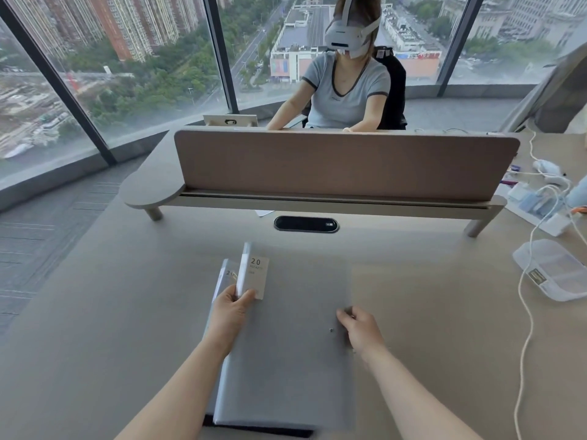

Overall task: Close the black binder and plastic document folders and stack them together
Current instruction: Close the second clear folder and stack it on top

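Note:
A closed grey translucent plastic folder point(292, 354) with a white "20 pockets" label lies on top of a pile at the desk's front middle. A second grey folder point(222, 277) peeks out at its left edge with a similar label. Only a strip of the black binder point(260, 430) shows under the pile's near edge. My left hand point(230, 308) grips the top folder's spine edge by the label, thumb on top. My right hand point(360, 327) pinches the top folder's right edge.
A desk divider panel point(346, 163) on a raised shelf crosses the back, with a person seated behind it. A black cable port point(306, 224) sits under the shelf. A clear plastic box point(554, 269), white cables point(527, 338) and small items lie at the right.

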